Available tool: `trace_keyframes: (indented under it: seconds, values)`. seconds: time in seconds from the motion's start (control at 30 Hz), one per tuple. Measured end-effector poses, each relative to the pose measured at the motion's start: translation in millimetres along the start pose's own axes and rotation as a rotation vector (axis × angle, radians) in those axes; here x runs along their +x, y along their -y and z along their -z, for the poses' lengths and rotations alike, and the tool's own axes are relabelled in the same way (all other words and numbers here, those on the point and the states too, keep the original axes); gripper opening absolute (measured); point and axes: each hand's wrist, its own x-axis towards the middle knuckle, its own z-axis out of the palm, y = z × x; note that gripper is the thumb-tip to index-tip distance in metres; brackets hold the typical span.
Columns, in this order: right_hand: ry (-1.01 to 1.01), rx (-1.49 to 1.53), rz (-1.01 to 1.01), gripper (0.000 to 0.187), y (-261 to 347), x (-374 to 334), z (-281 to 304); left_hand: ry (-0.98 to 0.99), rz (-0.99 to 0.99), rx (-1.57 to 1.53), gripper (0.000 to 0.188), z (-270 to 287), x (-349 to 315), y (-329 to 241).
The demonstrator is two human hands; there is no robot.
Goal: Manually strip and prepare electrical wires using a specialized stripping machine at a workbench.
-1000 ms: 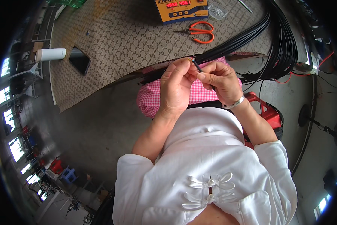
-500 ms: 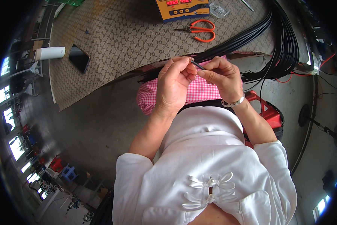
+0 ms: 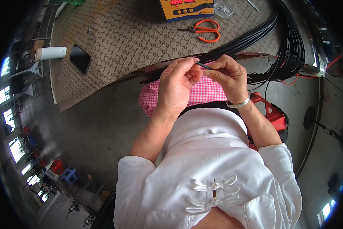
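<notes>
Between my two hands runs a thin black cable (image 3: 204,66), held above my lap just off the table's near edge. My right hand (image 3: 229,77) pinches it between thumb and forefinger and wears a bracelet. My left hand (image 3: 176,84) grips the cable's end with thumb and forefinger, the other fingers curled; a small light or metallic bit shows at the fingertips, too small to name. Behind the hands a thick bundle of black cables (image 3: 251,35) lies over the table and droops off its right side. A pink checked cloth (image 3: 205,91) covers my lap.
On the patterned table cover (image 3: 129,42) lie orange-handled scissors (image 3: 207,31), a yellow-and-blue device with a red display (image 3: 186,10), a clear bag of small parts (image 3: 223,9), a black phone (image 3: 80,59) and a white bottle (image 3: 51,54). A red stool (image 3: 272,118) stands at my right.
My right hand has shifted slightly right and up, with its fingers moved along the black cable. The left hand has barely moved.
</notes>
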Motion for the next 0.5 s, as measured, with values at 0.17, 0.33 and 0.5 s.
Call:
trace_keyframes:
  seconds: [0.17, 0.33, 0.5]
  values:
    - [-0.029, 0.025, 0.0, 0.013, 2, 0, -4, 0.01, -0.036, -0.072, 0.015, 2, 0, 8]
    - [-0.013, 0.057, -0.066, 0.012, 1, -1, -2, 0.05, -0.001, -0.132, 0.018, 4, 0, 11]
    - [0.018, 0.087, -0.103, 0.012, 4, 1, 1, 0.103, 0.064, -0.198, 0.025, 5, 2, 7]
